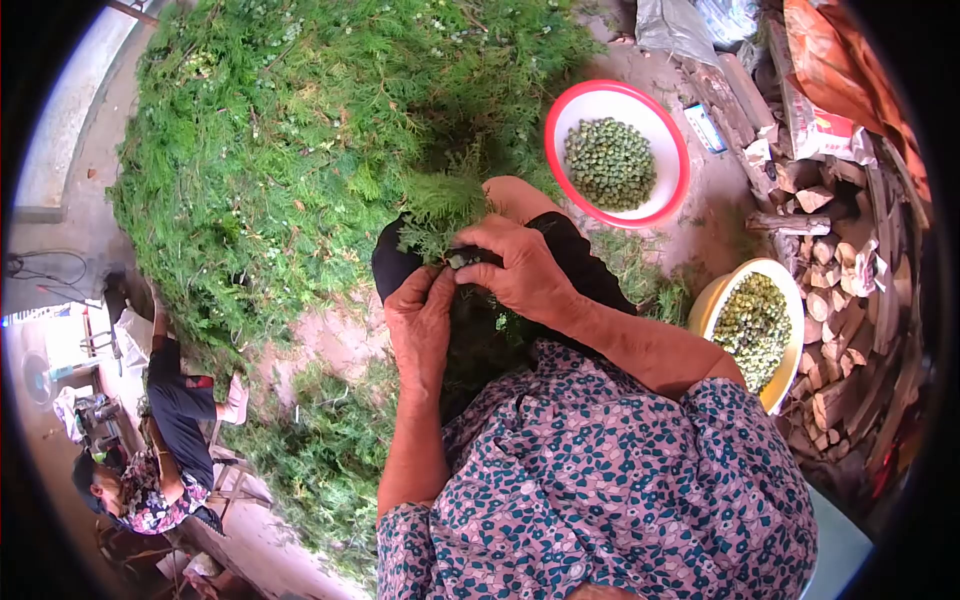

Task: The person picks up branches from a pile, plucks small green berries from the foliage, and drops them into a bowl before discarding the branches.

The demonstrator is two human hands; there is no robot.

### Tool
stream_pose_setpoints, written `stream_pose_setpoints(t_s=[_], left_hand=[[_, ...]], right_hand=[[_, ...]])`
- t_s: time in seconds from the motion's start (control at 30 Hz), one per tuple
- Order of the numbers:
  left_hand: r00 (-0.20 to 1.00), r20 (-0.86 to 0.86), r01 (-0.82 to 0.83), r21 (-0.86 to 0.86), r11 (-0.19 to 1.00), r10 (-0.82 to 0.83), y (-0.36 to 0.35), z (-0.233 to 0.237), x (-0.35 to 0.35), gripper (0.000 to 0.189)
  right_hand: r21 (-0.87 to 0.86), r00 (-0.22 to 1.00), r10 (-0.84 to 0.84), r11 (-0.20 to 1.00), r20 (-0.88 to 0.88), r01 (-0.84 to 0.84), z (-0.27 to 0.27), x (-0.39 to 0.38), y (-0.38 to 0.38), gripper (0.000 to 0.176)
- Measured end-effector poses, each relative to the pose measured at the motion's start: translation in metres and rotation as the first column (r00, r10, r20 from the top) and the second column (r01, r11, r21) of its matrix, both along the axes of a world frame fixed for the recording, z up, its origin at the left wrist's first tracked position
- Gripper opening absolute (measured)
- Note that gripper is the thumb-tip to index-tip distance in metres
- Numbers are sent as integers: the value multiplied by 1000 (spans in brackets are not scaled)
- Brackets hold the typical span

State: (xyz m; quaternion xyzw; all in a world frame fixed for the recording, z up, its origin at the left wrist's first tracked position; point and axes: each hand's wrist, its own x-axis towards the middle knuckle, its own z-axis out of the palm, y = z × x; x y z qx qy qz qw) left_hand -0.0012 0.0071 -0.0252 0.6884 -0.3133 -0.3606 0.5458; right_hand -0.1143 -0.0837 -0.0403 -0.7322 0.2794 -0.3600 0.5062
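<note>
Over my lap, my left hand (420,310) is closed, its thumb and fingers pinching the stem end of a feathery green conifer sprig (440,208). Close against it, my right hand (518,265) is bent around small green cones (463,260) at the base of that sprig. Its fingers partly hide what lies between them. To the right, a red-rimmed white basin (672,175) holds many round green cones (610,163). Nearer my right elbow stands a yellow basin (708,312) with more cones (755,330).
A large heap of cut conifer branches (270,170) spreads ahead and left, with more branches (330,460) beside me. Stacked firewood (830,330) lines the right side. Another person (165,460) sits at the lower left. An orange sheet (850,60) hangs at upper right.
</note>
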Motion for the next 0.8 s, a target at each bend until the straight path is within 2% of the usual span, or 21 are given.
stream_pose_setpoints(t_s=[0.1, 0.13, 0.17, 0.2, 0.27, 0.3, 0.33, 0.37, 0.4, 0.47, 0.5, 0.57, 0.6, 0.63, 0.7, 0.8], left_hand=[[1000, 17, -10, -39, 999, 10, 0, -3, -2, 11], [1000, 27, 0, -40, 999, 1, 0, -2, -4, 11], [999, 36, 10, -41, 999, -9, 0, -1, -4, 11], [999, 36, 10, -41, 999, -8, 0, -2, -4, 11], [999, 21, 35, 18, 999, -36, 2, -5, -2, 11], [999, 22, 35, 19, 999, -36, 2, -5, -2, 11], [998, 39, 40, 25, 999, -41, 2, -4, -4, 10], [997, 56, 45, 30, 999, -47, 2, -3, -6, 10], [997, 56, 46, 30, 998, -47, 1, 0, -7, 10], [987, 123, 94, 73, 993, -102, 0, 6, -8, 10], [987, 123, 95, 73, 993, -103, 1, 4, -7, 10], [990, 108, 88, 46, 995, -93, 1, -4, -4, 10], [989, 109, 91, 46, 995, -95, 2, -7, -3, 10], [991, 100, 85, 39, 996, -89, 3, -9, -1, 9], [993, 93, 74, 31, 997, -76, 2, -5, 0, 9], [992, 115, 58, -2, 998, -58, 0, 12, -1, 10]], right_hand=[[-47, 1000, 30, 998, 8, -30, 0, -1, -4, 26], [177, 996, 85, 981, 2, -84, 3, -3, -6, 25], [393, 990, 139, 910, 8, -131, 5, -5, -7, 25], [393, 990, 139, 910, 8, -131, 3, -4, -8, 25], [11, 995, 97, 995, -6, -97, -3, -3, -9, 21], [12, 995, 97, 995, -5, -97, -2, -4, -8, 21], [252, 991, 128, 959, 27, -130, 0, -5, -8, 18], [474, 987, 150, 865, 65, -163, 2, -7, -8, 14], [474, 987, 150, 865, 66, -163, 6, -10, -9, 14], [732, 984, 138, 659, 110, -174, 12, -16, -12, 8], [732, 985, 137, 658, 110, -173, 11, -19, -14, 8], [855, 971, -2, 474, 239, -210, 8, -26, -20, 9], [788, 971, 40, 577, 234, -214, 8, -32, -23, 12], [788, 971, 38, 577, 235, -213, 12, -40, -29, 12], [749, 990, -31, 658, 135, -81, 22, -55, -44, 15], [714, 964, -249, 691, 93, 109, -3, -88, -77, 20]])
